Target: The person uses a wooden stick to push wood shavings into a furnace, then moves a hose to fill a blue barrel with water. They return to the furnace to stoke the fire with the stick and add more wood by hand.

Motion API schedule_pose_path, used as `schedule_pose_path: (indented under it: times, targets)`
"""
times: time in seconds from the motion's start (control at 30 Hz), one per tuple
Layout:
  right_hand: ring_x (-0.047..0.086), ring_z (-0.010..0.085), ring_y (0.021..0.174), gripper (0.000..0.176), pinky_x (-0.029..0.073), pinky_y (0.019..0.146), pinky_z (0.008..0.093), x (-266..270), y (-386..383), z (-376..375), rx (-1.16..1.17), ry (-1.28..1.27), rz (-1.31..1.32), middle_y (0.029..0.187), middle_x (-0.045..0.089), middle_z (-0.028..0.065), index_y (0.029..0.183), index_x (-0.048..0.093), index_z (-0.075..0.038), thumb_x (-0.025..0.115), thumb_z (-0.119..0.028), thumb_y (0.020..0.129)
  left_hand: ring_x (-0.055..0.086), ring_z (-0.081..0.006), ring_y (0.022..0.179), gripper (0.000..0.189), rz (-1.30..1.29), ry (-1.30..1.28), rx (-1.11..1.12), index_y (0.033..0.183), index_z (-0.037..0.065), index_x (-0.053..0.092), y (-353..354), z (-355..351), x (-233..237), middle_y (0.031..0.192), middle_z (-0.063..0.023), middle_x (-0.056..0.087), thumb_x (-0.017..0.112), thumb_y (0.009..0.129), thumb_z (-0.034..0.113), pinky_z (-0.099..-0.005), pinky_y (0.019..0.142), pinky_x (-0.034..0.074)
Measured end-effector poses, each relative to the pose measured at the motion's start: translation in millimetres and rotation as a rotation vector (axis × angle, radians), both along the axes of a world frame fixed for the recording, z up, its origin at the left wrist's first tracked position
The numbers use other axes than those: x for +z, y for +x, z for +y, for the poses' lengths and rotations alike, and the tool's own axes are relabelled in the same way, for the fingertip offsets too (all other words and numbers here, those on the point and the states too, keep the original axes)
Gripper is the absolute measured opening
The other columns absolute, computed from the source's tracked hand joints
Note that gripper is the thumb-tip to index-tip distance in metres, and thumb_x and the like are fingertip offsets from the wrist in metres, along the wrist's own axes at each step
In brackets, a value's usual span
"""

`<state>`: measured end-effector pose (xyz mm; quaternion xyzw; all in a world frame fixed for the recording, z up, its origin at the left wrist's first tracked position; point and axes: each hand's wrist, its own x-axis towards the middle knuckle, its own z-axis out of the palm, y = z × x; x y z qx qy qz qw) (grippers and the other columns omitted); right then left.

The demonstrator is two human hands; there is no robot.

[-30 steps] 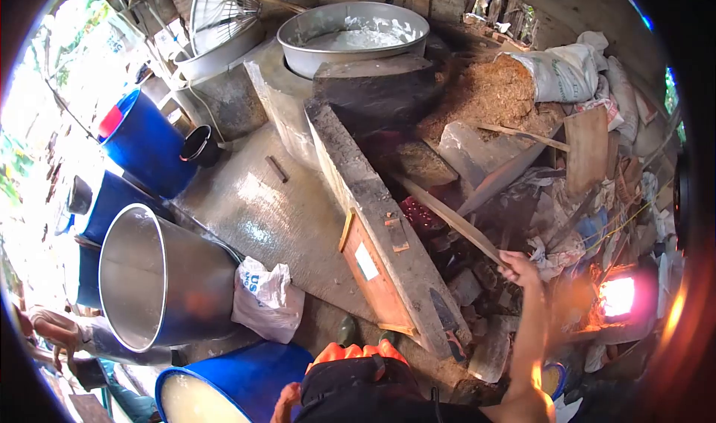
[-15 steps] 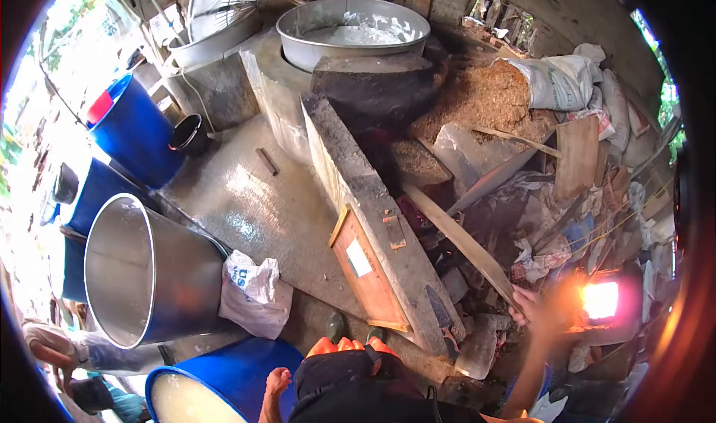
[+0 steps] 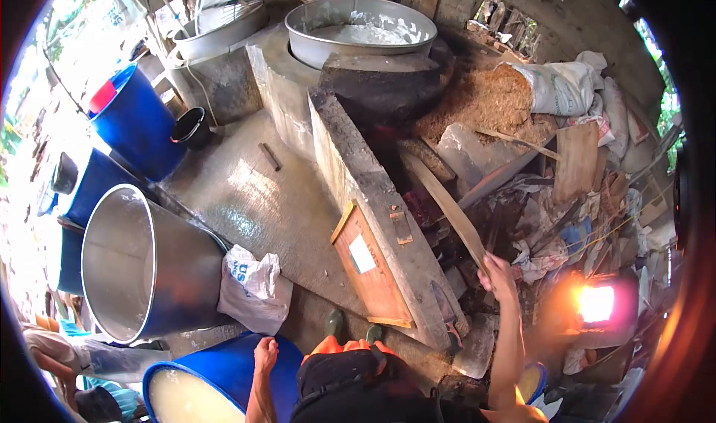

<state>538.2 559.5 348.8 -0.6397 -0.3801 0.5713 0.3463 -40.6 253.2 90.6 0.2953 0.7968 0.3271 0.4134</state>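
Currently, my R hand (image 3: 498,275) is clamped round the near end of a plank (image 3: 453,210). Plank slants along the R side of the low wall (image 3: 358,154), far end nr the front edge of the stove (image 3: 380,87). My L hand (image 3: 266,353) is curled, nr the side of a blue barrel (image 3: 231,363); can't tell if fully together. Metal pan (image 3: 317,51) sits atop the stove; sawdust (image 3: 485,98) lies to its R, w/ a white sack (image 3: 564,86) at the heap's R edge.
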Motion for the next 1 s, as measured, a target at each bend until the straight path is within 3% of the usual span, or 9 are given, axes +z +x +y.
schedule_pose_path:
  times: [0.2, 0.33, 0.4, 0.47, 0.53, 0.67, 0.73, 0.83, 1.0]
  targets:
    - [0.041, 0.0058, 0.042, 0.032, 0.03, 0.034, 0.0186, 67.6, 4.3, -88.3, -0.131, -0.171, -0.013, 0.064, 0.052, 0.003, 0.124, 0.054, -0.008, 0.052, -0.021, 0.094, 0.064, -0.0159, 0.065, 0.026, -0.215, -0.308, 0.015, 0.105, 0.0, 0.061, 22.6, -51.8, -20.3, 0.083, -0.0092, 0.067, 0.054, 0.091, 0.021, -0.028, 0.051, 0.051]
    - [0.04, 0.0057, 0.041, 0.021, 0.028, 0.036, 0.022, 7.0, -33.8, -23.5, -0.006, -0.017, 0.115, 0.062, 0.05, 0.0009, 0.105, 0.056, -0.003, 0.054, -0.02, 0.093, 0.064, -0.0159, 0.065, 0.027, -0.121, -0.174, -0.211, 0.096, 0.002, 0.065, 6.7, -4.3, -40.2, 0.073, -0.0087, 0.066, 0.053, 0.089, 0.025, -0.0319, 0.061, 0.051]
    - [0.039, 0.0062, 0.041, 0.016, 0.03, 0.037, 0.0226, -25.0, -59.0, 34.0, 0.066, -0.011, 0.131, 0.062, 0.048, -0.0003, 0.096, 0.054, -0.004, 0.052, -0.019, 0.094, 0.064, -0.0194, 0.069, 0.027, 0.139, -0.199, -0.537, 0.095, 0.002, 0.065, -3.0, 53.2, -5.0, 0.072, -0.0108, 0.066, 0.053, 0.089, 0.026, -0.0343, 0.065, 0.051]
    - [0.04, 0.0034, 0.045, 0.018, 0.031, 0.037, 0.0174, -46.3, -67.8, 72.1, 0.013, -0.056, 0.163, 0.066, 0.05, 0.0, 0.105, 0.055, -0.006, 0.052, -0.02, 0.095, 0.064, -0.022, 0.072, 0.026, 0.31, -0.025, -0.471, 0.096, 0.001, 0.064, -16.3, 78.7, -0.6, 0.074, -0.0125, 0.066, 0.054, 0.089, 0.024, -0.0355, 0.068, 0.051]
    - [0.04, 0.003, 0.046, 0.019, 0.031, 0.037, 0.0171, -30.6, -72.0, 72.3, 0.014, -0.045, 0.177, 0.067, 0.051, 0.001, 0.107, 0.055, -0.005, 0.054, -0.019, 0.094, 0.064, -0.0214, 0.072, 0.026, 0.219, 0.063, -0.301, 0.097, 0.001, 0.064, -32.4, 92.5, 16.8, 0.075, -0.0127, 0.067, 0.054, 0.09, 0.024, -0.0348, 0.067, 0.051]
    - [0.04, 0.0027, 0.046, 0.025, 0.029, 0.035, 0.0178, 30.8, -88.6, -13.6, -0.076, -0.039, 0.113, 0.067, 0.051, 0.0014, 0.112, 0.054, -0.006, 0.057, -0.02, 0.092, 0.065, -0.0198, 0.073, 0.025, 0.18, 0.166, -0.072, 0.099, -0.001, 0.062, -41.4, 87.4, 81.6, 0.077, -0.0123, 0.067, 0.054, 0.091, 0.021, -0.0323, 0.067, 0.051]
    - [0.038, 0.0027, 0.043, 0.037, 0.027, 0.034, 0.0178, 55.9, -96.7, -66.7, -0.141, -0.021, 0.096, 0.066, 0.052, 0.0012, 0.124, 0.051, -0.007, 0.059, -0.019, 0.09, 0.065, -0.0178, 0.071, 0.024, 0.126, 0.131, -0.057, 0.098, -0.002, 0.063, -47.2, 61.3, 61.4, 0.076, -0.0107, 0.066, 0.053, 0.09, 0.019, -0.0308, 0.066, 0.051]
    - [0.038, 0.0037, 0.041, 0.033, 0.028, 0.034, 0.0195, 81.3, -118.1, -130.3, -0.33, -0.031, 0.126, 0.064, 0.05, 0.0001, 0.122, 0.053, -0.009, 0.056, -0.017, 0.09, 0.064, -0.0142, 0.066, 0.025, -0.006, -0.006, -0.159, 0.097, -0.001, 0.064, -50.4, 22.9, 15.7, 0.077, -0.0098, 0.067, 0.052, 0.09, 0.019, -0.0306, 0.063, 0.052]
    - [0.039, 0.0038, 0.043, 0.03, 0.03, 0.036, 0.0201, 75.9, -148.7, -157.7, -0.488, 0.071, -0.005, 0.063, 0.048, -0.0007, 0.12, 0.053, -0.008, 0.054, -0.016, 0.091, 0.066, -0.0179, 0.07, 0.027, -0.033, -0.154, -0.395, 0.1, 0.001, 0.065, -37.0, 53.7, 36.8, 0.079, -0.012, 0.067, 0.056, 0.088, 0.024, -0.0324, 0.067, 0.052]
